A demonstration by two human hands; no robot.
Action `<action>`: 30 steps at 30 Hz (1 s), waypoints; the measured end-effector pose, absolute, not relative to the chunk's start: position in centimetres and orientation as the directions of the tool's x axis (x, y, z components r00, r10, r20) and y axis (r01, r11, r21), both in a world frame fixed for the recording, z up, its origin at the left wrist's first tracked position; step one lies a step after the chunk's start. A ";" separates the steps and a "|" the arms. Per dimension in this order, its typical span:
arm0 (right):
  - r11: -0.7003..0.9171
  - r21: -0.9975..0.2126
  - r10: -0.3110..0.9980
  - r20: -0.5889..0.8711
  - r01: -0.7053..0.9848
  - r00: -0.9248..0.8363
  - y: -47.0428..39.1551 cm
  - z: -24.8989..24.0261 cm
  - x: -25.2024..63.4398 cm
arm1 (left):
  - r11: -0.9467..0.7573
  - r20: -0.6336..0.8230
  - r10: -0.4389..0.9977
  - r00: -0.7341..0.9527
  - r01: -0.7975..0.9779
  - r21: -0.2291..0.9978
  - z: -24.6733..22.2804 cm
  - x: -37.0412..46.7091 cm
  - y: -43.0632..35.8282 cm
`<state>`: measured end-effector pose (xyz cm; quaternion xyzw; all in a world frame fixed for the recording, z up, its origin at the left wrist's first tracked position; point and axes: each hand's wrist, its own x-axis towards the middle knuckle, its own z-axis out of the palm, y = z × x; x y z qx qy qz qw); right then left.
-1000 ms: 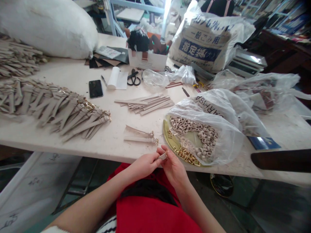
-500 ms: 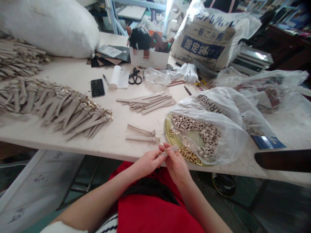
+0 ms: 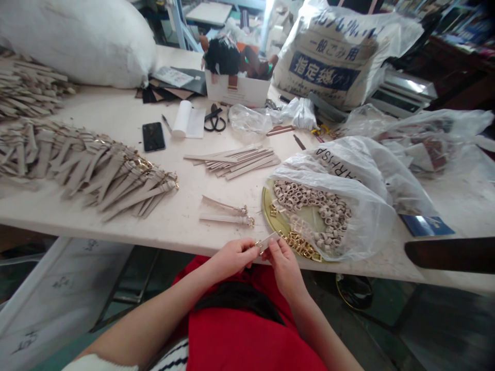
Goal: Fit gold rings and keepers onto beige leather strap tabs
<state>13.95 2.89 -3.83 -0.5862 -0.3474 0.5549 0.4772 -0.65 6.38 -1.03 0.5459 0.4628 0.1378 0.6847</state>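
My left hand (image 3: pixel 240 256) pinches the gold buckle end of a beige strap (image 3: pixel 268 238) at the table's front edge. The strap's other part is between the thumb and fingers of my right hand (image 3: pixel 281 260). Just beyond my hands, two buckled straps (image 3: pixel 226 219) lie on the table. To the right, a round yellow-green tray (image 3: pixel 266 206) bears gold buckles (image 3: pixel 303 246) and many beige loops (image 3: pixel 332 214), partly inside a clear plastic bag (image 3: pixel 367 206).
Loose flat strips (image 3: pixel 243 161) lie mid-table. A large pile of buckled straps (image 3: pixel 96 165) spreads at left. Farther back are a phone (image 3: pixel 153 136), a paper roll (image 3: pixel 182 119), black scissors (image 3: pixel 215 121), a white box (image 3: pixel 235 93) and a printed sack (image 3: pixel 325 62).
My hands have moved slightly apart, and more of the beige strap shows between them. The fingers of my right hand are more curled.
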 end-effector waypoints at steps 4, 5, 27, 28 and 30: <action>-0.231 -0.973 0.966 -0.227 0.024 0.123 3.0 -3.5 13.9 | 0.396 -0.511 0.673 0.535 0.323 0.860 -0.8 -0.7 6.5; -0.215 -0.975 0.973 -0.209 0.055 0.101 3.0 -3.3 13.9 | 0.380 -0.505 0.682 0.529 0.334 0.862 -0.8 -0.7 6.5; -0.065 -0.940 0.997 -0.074 0.335 -0.012 4.3 -2.4 15.2 | 0.332 -0.410 0.791 0.454 0.244 0.911 -2.0 0.8 8.2; -0.074 -0.948 0.996 -0.084 0.311 -0.019 4.4 -2.5 15.3 | 0.325 -0.392 0.807 0.441 0.222 0.919 -1.8 0.8 8.1; -0.082 -0.962 0.991 -0.107 0.260 -0.083 4.7 -2.5 15.8 | 0.267 -0.338 0.815 0.470 0.213 0.940 -1.3 0.6 8.1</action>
